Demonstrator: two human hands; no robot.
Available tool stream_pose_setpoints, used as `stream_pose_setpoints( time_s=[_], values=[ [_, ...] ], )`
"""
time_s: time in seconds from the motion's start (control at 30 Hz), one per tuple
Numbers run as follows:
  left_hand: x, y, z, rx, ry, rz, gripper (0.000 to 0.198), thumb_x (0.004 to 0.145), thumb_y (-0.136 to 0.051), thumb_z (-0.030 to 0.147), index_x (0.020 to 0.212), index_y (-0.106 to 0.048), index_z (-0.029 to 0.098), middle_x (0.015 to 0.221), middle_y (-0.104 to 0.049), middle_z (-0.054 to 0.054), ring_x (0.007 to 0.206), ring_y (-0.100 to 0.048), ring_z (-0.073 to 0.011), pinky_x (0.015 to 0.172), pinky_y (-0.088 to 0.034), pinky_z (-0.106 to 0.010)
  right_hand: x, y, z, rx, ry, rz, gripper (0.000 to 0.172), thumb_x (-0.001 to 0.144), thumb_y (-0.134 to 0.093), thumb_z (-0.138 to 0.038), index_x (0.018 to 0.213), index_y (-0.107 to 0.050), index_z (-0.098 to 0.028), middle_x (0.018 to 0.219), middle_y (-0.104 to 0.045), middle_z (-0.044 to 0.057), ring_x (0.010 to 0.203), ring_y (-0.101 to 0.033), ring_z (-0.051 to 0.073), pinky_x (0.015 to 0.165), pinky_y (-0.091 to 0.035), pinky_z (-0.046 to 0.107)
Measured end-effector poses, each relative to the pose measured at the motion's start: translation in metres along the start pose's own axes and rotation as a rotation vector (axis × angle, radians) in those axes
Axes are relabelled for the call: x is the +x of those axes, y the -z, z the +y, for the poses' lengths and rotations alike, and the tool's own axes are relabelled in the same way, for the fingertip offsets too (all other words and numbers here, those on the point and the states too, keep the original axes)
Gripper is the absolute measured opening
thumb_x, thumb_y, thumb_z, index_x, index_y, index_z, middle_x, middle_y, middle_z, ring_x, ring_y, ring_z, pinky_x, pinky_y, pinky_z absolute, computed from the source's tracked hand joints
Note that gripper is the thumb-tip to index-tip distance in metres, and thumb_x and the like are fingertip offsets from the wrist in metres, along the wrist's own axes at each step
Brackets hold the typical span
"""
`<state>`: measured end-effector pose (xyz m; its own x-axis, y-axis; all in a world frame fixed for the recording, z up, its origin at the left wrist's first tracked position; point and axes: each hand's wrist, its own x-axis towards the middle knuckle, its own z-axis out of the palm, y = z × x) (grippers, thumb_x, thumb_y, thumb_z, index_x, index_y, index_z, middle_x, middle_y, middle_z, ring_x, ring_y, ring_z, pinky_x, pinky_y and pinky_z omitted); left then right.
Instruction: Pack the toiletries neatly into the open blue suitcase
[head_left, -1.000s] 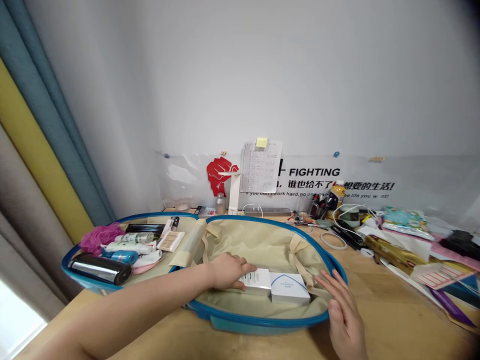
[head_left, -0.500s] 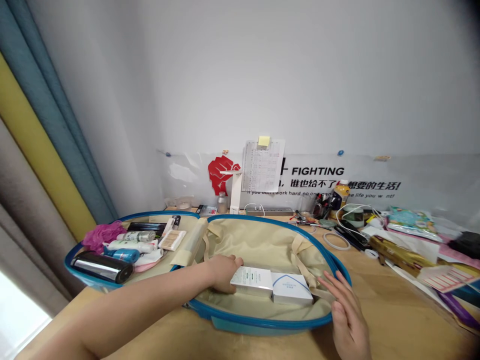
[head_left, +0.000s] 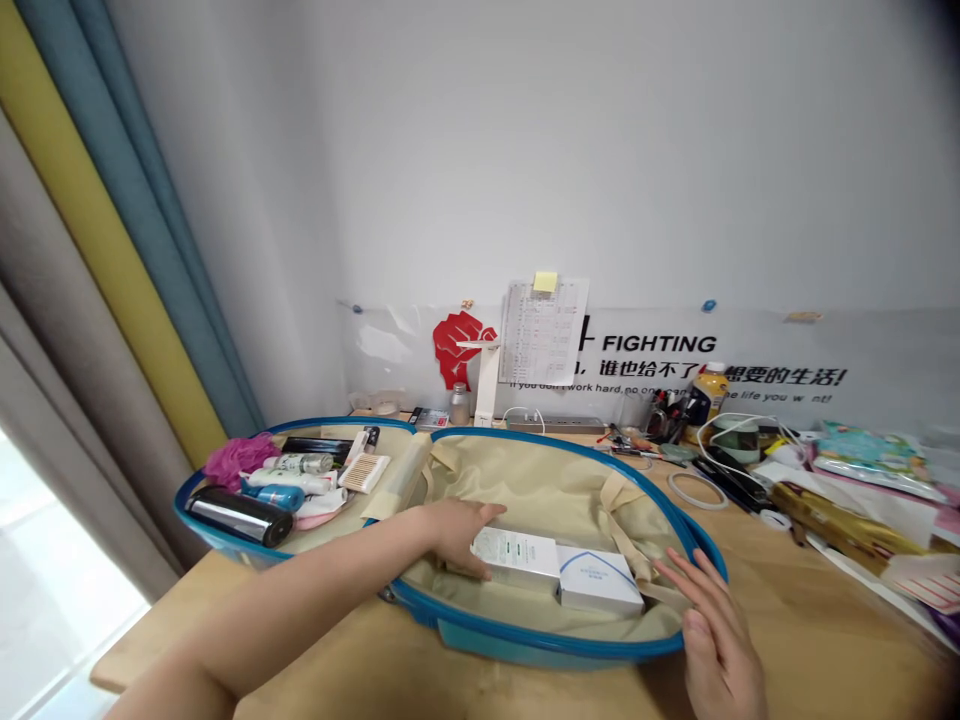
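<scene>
A blue suitcase [head_left: 525, 640] with beige lining lies open on a wooden desk [head_left: 817, 620]. In its right half two white boxes lie side by side: a green-printed box [head_left: 517, 556] and a blue-printed box [head_left: 600, 580]. My left hand [head_left: 454, 530] reaches into the case and grips the left end of the green-printed box, thumb on top. My right hand [head_left: 712, 640] rests flat with fingers stretched out on the case's right rim, next to a beige strap.
The case's left half holds a black cylinder [head_left: 240, 515], bottles, cotton swabs and a pink bath puff [head_left: 240, 458]. The desk's right side is crowded with cables, packets, a gold package [head_left: 840, 520] and a bottle [head_left: 705, 392]. Curtains hang at the left.
The view has swung left, so everything sits further right. My left hand slid from on top of the green-printed box to its left end. The right hand has kept its place.
</scene>
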<state>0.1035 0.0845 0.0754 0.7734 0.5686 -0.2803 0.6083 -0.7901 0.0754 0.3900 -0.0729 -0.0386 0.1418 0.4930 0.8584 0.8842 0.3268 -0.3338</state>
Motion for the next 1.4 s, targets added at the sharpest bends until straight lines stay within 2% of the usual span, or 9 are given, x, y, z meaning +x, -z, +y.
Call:
stream_pose_setpoints(
  time_s=[0.13,0.2,0.3,0.43,0.57,0.73,0.93,1.13,1.4],
  values=[
    [-0.033,0.023,-0.014,-0.052,0.012,0.198,0.057,0.09,-0.05,0.045,0.141,-0.04,0.023,0.146,-0.049,-0.007,0.133,-0.047,-0.0218,0.109,-0.036,-0.032,0.002,-0.001,0.0,-0.014,0.042,0.023,0.034,0.097,-0.035,-0.029,0.118,-0.062,-0.022,0.122,-0.064,0.01,0.13,-0.047,0.032,0.099,-0.043,0.051],
    [-0.061,0.031,-0.026,-0.059,0.063,0.273,0.047,0.095,-0.04,0.038,0.139,-0.044,0.023,0.145,-0.051,-0.006,0.133,-0.045,-0.0204,0.112,-0.033,-0.033,0.003,0.0,-0.001,-0.015,0.051,0.024,0.034,0.097,-0.035,-0.029,0.118,-0.061,-0.022,0.121,-0.064,0.01,0.13,-0.047,0.032,0.099,-0.043,0.05],
    [-0.114,0.033,-0.055,-0.056,0.217,0.329,0.045,0.094,-0.034,0.029,0.133,-0.052,0.022,0.142,-0.054,-0.008,0.133,-0.047,-0.0242,0.112,-0.034,-0.04,0.003,0.001,0.0,-0.018,0.057,0.021,0.034,0.097,-0.035,-0.028,0.119,-0.061,-0.021,0.122,-0.064,0.011,0.131,-0.047,0.032,0.098,-0.043,0.05],
    [-0.183,0.017,-0.094,0.004,0.597,0.186,0.049,0.083,-0.042,0.024,0.129,-0.059,0.019,0.135,-0.06,-0.01,0.124,-0.056,-0.0275,0.105,-0.043,-0.042,0.0,0.001,0.003,-0.019,0.072,0.003,0.035,0.097,-0.034,-0.027,0.121,-0.059,-0.022,0.124,-0.063,0.011,0.132,-0.046,0.032,0.098,-0.043,0.051],
    [-0.22,-0.002,-0.116,0.101,0.712,0.146,0.059,0.072,-0.049,0.017,0.131,-0.059,0.018,0.136,-0.059,-0.011,0.128,-0.052,-0.0306,0.108,-0.04,-0.045,-0.001,-0.002,0.008,-0.016,0.075,-0.011,0.036,0.096,-0.035,-0.028,0.122,-0.059,-0.022,0.126,-0.062,0.011,0.133,-0.045,0.033,0.099,-0.043,0.053],
    [-0.224,-0.009,-0.123,0.125,0.734,0.161,0.069,0.066,-0.05,0.01,0.133,-0.057,0.022,0.139,-0.056,-0.008,0.132,-0.049,-0.0296,0.11,-0.038,-0.045,-0.001,-0.001,0.007,-0.012,0.061,0.002,0.036,0.096,-0.035,-0.029,0.12,-0.06,-0.022,0.125,-0.063,0.011,0.132,-0.046,0.034,0.099,-0.043,0.053],
    [-0.219,-0.007,-0.131,0.131,0.743,0.089,0.078,0.06,-0.049,0.005,0.135,-0.055,0.025,0.143,-0.053,-0.008,0.135,-0.045,-0.03,0.11,-0.037,-0.045,-0.001,-0.002,0.005,-0.004,0.047,-0.004,0.036,0.096,-0.036,-0.029,0.12,-0.06,-0.022,0.125,-0.063,0.011,0.132,-0.046,0.034,0.1,-0.043,0.054],
    [-0.218,-0.005,-0.138,0.045,0.622,0.074,0.07,0.056,-0.049,0.007,0.122,-0.064,0.027,0.128,-0.065,-0.005,0.122,-0.057,-0.0273,0.103,-0.044,-0.039,0.003,0.0,0.002,-0.015,0.049,0.006,0.035,0.096,-0.036,-0.028,0.119,-0.061,-0.022,0.124,-0.063,0.01,0.131,-0.047,0.033,0.099,-0.044,0.052],
    [-0.222,-0.004,-0.139,0.04,0.614,0.085,0.062,0.058,-0.051,0.009,0.118,-0.063,0.022,0.118,-0.068,-0.008,0.113,-0.061,-0.0295,0.095,-0.047,-0.039,0.002,0.0,0.001,-0.014,0.047,0.018,0.035,0.096,-0.037,-0.029,0.119,-0.061,-0.021,0.125,-0.063,0.01,0.131,-0.048,0.032,0.1,-0.044,0.052]
  ],
)
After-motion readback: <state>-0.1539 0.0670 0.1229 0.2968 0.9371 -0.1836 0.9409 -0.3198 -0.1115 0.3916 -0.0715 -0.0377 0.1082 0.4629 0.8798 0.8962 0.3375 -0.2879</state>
